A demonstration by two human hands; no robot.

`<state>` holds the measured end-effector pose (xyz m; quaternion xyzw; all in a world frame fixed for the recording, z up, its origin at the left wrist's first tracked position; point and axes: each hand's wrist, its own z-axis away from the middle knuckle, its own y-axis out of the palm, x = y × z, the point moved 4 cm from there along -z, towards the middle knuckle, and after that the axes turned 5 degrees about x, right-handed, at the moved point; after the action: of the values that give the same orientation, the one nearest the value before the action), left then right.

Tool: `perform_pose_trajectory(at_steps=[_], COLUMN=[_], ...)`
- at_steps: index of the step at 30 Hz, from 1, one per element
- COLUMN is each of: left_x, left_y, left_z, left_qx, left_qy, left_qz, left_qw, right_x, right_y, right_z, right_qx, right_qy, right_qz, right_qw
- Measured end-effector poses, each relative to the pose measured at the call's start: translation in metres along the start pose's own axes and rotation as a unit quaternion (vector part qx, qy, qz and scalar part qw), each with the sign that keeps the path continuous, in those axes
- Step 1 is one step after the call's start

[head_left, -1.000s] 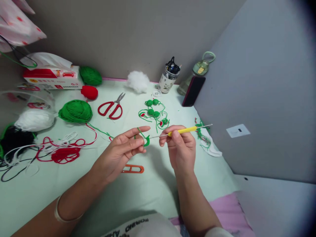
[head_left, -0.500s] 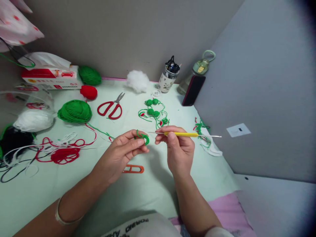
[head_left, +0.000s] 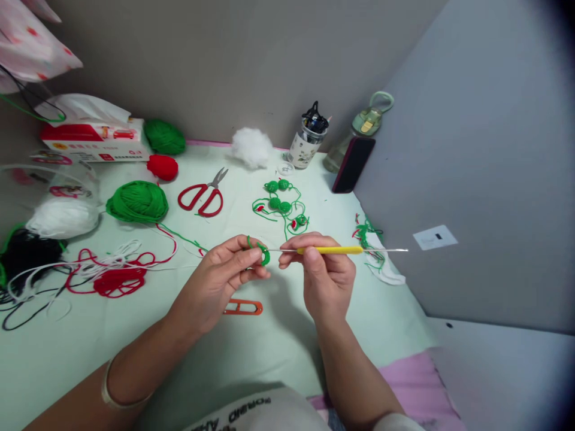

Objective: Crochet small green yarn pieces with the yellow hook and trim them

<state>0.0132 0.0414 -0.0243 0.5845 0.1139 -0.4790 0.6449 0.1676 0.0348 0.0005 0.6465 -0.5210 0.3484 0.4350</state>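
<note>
Evidently light, soft, easily squashed — green crochet piece (head_left: 266, 257) sits above pale tablecloth (head_left: 281, 338), pinched at rim by our left hand (head_left: 218, 278), fingertips closed. Our right hand (head_left: 330, 284), fingers curled in, holds yellow-handled hook (head_left: 332, 250) — stiff, slim; we'd grip handle, not shaft.

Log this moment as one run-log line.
left hand: pinching green crochet piece | right hand: gripping yellow-handled hook, tip at the piece | scissors: open on table

A dark phone (head_left: 353, 165) stands tilted beside a bottle (head_left: 368, 122), near a printed cup (head_left: 304, 149).
</note>
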Motion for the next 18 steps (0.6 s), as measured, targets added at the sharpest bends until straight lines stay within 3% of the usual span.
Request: perform_pose_trajectory(at_steps=[9, 18], left_x=[-0.0019, -0.0074], left_y=[0.0006, 0.0037], left_z=[0.0004, 0.0024], left_qx=[-0.009, -0.026], left_qy=[0.009, 0.061], left_qz=[-0.029, -0.1], left_qw=[0.999, 0.993], right_x=[0.002, 0.0022], right_y=[0.0013, 0.0015], right_z=[0.0008, 0.0015], right_qx=[-0.004, 0.01], right_qy=[0.005, 0.01], right_qz=[0.038, 0.038], right_qw=[0.999, 0.999])
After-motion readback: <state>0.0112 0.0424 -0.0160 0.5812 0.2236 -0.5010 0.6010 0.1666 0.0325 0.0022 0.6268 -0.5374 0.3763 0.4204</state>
